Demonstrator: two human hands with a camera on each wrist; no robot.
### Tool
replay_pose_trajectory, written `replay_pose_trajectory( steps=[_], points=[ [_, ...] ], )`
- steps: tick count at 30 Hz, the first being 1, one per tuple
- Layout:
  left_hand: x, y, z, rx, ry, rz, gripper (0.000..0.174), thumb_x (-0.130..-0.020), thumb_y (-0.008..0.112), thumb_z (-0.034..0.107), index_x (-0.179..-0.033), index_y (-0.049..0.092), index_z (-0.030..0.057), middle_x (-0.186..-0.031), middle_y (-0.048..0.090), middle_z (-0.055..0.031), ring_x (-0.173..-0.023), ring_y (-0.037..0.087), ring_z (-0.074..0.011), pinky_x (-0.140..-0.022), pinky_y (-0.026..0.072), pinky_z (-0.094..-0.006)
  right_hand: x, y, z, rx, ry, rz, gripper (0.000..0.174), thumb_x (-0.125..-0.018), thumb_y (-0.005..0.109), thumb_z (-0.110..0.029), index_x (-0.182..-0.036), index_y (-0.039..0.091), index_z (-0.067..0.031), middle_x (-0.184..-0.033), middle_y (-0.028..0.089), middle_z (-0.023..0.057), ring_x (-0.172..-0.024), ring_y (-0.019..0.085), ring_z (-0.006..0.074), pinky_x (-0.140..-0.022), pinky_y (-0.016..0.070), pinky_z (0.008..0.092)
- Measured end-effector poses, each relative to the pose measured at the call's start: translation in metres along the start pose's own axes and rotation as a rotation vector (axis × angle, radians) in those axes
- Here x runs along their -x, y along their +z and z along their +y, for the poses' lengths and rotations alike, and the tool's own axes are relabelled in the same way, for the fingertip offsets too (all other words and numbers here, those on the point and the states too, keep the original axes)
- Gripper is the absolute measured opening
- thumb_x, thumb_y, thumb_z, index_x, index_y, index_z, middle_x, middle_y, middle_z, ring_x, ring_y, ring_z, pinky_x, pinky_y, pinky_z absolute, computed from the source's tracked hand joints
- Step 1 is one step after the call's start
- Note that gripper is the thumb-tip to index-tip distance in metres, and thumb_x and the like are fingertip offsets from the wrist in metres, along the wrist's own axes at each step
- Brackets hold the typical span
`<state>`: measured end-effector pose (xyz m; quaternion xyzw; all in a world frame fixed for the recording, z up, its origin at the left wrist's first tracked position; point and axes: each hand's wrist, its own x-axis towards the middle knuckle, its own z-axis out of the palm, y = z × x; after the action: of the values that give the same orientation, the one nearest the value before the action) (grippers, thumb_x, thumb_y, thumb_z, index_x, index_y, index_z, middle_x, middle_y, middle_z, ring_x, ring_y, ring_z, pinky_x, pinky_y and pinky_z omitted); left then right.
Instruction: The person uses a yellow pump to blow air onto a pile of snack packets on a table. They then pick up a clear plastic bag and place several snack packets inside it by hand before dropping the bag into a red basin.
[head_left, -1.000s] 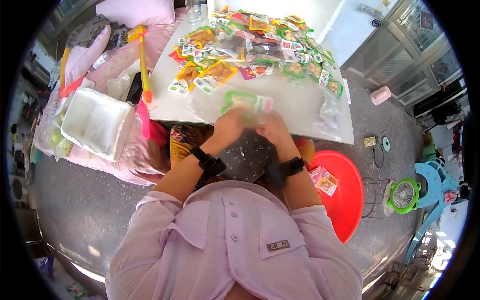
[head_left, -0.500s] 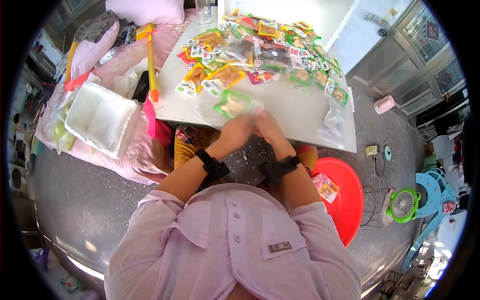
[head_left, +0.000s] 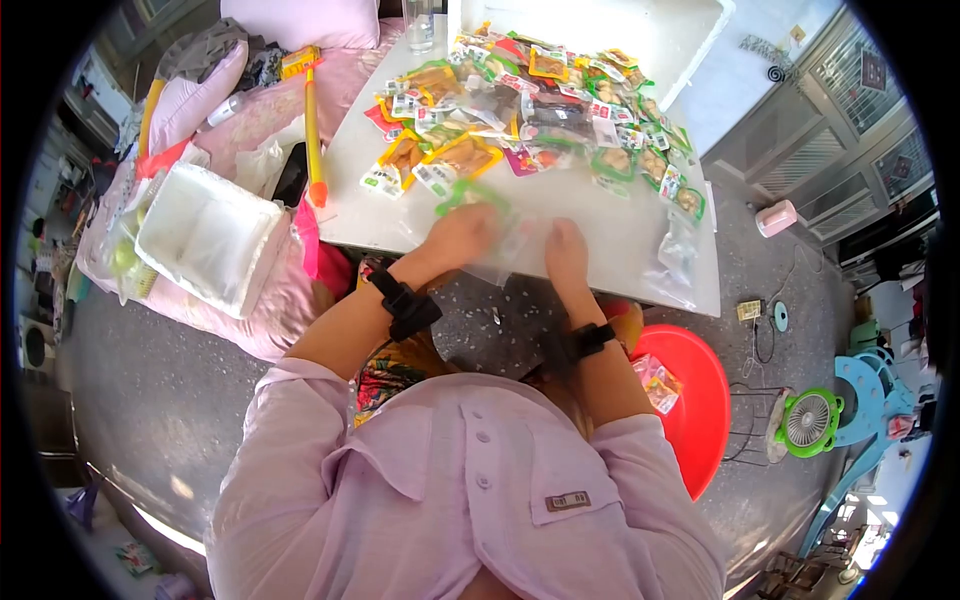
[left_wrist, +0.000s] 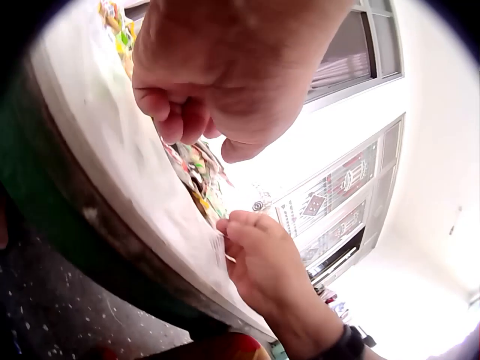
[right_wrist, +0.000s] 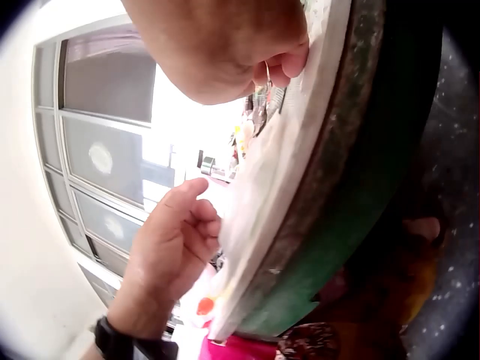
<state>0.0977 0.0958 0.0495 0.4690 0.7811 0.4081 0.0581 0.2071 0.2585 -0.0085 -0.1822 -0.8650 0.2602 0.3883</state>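
Observation:
A clear plastic bag (head_left: 508,262) stretches between the two hands over the table's near edge. A green-edged food packet (head_left: 452,196), blurred, shows within its outline, partly behind the left hand. My left hand (head_left: 463,236) grips the bag with curled fingers; its grip is blurred in the head view. At the other end, my right hand (head_left: 567,255) pinches the plastic between thumb and fingers, and its fingertips (left_wrist: 225,226) meet the bag's edge in the left wrist view.
Many food packets (head_left: 545,120) are heaped on the white table (head_left: 370,215). Clear bags (head_left: 675,250) lie at its right edge. A white foam box (head_left: 205,235) sits on the bed at left. On the floor at right stands a red basin (head_left: 700,410) with some packets inside.
My hands were close together and have parted, the left moving left and slightly up, the right moving right. Clear plastic now spans the gap between them.

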Motion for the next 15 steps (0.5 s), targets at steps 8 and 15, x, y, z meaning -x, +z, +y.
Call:
replay_pose_trajectory(
  steps=[8, 15],
  points=[
    [-0.092, -0.053, -0.096, -0.627, -0.151, 0.174, 0.030, -0.072, 0.050, 0.016, -0.100, 0.052, 0.0065, -0.098, 0.053, -0.0130, -0.095, 0.048, -0.0279, -0.079, 0.0408, -0.0364, 0.006, 0.003, -0.004, 0.042, -0.030, -0.042, 0.013, -0.071, 0.048, -0.002, -0.082, 0.050, 0.0008, -0.089, 0.053, 0.0176, -0.083, 0.050, 0.0344, -0.073, 0.0414, 0.0400],
    [-0.123, -0.058, -0.106, -0.808, -0.335, 0.009, 0.026, -0.074, 0.046, 0.016, -0.098, 0.053, 0.0080, -0.102, 0.051, -0.0116, -0.095, 0.050, -0.0278, -0.076, 0.0428, -0.0387, 0.006, 0.002, -0.007, 0.031, -0.046, 0.015, 0.013, -0.069, 0.048, -0.002, -0.082, 0.050, 0.0006, -0.088, 0.053, 0.0180, -0.082, 0.050, 0.0346, -0.072, 0.0418, 0.0402]
  ],
)
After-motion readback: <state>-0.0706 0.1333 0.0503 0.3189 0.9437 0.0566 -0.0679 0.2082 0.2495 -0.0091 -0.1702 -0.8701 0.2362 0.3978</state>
